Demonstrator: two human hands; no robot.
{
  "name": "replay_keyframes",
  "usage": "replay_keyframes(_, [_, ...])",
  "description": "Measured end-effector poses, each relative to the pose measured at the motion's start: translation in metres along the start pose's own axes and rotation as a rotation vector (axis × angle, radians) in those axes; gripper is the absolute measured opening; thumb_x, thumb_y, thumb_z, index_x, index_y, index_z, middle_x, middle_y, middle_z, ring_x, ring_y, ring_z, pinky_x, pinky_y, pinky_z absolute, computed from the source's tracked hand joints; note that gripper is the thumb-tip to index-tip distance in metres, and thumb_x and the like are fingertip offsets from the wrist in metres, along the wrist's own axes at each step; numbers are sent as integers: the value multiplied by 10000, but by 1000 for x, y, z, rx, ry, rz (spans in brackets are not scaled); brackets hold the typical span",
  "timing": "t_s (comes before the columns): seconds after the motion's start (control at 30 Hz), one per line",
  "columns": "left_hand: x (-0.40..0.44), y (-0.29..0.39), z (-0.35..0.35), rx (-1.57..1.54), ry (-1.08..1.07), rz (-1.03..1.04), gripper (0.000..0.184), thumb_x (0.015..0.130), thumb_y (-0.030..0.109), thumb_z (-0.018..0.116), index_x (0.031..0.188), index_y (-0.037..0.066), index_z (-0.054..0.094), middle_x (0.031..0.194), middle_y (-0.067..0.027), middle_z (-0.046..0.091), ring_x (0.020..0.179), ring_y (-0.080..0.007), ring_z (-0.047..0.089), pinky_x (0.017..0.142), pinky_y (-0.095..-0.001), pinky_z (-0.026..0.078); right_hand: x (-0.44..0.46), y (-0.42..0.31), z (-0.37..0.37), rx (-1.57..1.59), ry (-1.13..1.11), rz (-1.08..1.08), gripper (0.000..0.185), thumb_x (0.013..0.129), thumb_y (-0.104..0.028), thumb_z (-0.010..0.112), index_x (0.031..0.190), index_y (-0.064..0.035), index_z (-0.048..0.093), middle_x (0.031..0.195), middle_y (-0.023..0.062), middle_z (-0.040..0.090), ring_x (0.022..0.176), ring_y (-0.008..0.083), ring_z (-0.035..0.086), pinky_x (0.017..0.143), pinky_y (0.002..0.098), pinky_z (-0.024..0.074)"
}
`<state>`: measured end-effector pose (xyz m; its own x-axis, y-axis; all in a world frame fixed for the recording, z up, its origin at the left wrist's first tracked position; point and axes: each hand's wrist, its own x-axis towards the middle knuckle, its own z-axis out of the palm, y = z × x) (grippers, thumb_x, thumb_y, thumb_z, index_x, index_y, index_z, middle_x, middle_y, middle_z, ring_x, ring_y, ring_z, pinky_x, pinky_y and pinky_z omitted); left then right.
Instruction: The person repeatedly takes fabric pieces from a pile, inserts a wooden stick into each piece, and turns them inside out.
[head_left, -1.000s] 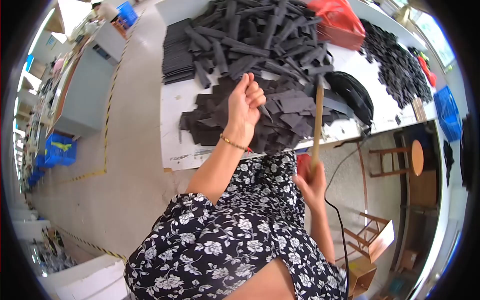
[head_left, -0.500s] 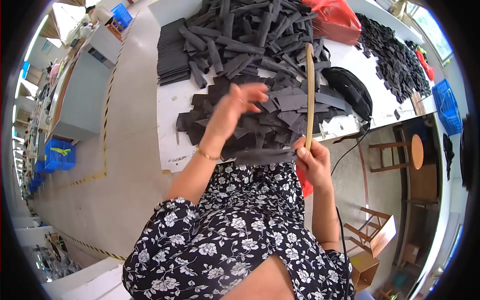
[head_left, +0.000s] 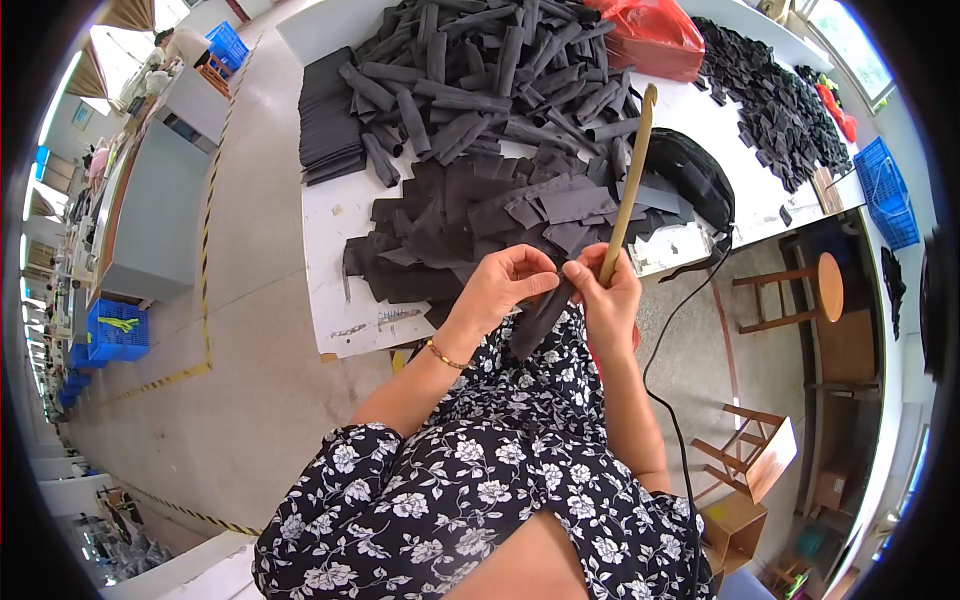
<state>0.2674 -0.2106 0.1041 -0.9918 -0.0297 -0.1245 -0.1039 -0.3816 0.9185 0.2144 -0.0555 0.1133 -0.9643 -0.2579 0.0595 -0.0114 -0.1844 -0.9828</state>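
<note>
My right hand (head_left: 610,298) is wrapped round the lower end of a pale tan stick (head_left: 632,180), which points up and away over the table. Its thumb also pinches the edge of a dark grey fabric piece (head_left: 538,322) hanging over my lap. On the other side of that piece, my left hand (head_left: 512,285) has its thumb and fingertips closed at the cloth's upper edge. Just beyond both hands lies a loose heap of flat dark fabric pieces (head_left: 450,220). Rolled-looking dark tubes (head_left: 470,85) are piled farther back.
A neat stack of dark strips (head_left: 330,120) lies at the white table's left edge. To the right are a black bag (head_left: 690,175) with a cord, a red plastic bag (head_left: 655,40) and small dark pieces (head_left: 775,110). Wooden stools (head_left: 828,290) stand on the floor at right.
My left hand has come down from above the heap to the fabric piece near my right hand. The fabric now hangs down instead of lying sideways, and the stick leans further right.
</note>
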Motion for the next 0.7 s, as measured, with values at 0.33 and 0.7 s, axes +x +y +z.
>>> replay_keyframes(0.33, [5, -10, 4, -4, 151, 181, 182, 959, 190, 591, 1032, 23, 586, 846, 48, 593, 746, -13, 516, 662, -157, 417, -10, 8, -8, 22, -92, 148, 135, 876, -123, 697, 896, -48, 586, 649, -67, 497, 546, 13, 437, 485, 171, 333])
replay_keyframes(0.7, [20, 10, -10, -510, 362, 238, 261, 990, 288, 482, 869, 71, 558, 952, -69, 634, 931, -188, 613, 858, -398, 504, -23, 12, -2, 12, -116, 163, 94, 915, -115, 647, 921, -37, 595, 660, -65, 485, 540, 19, 430, 483, 178, 340])
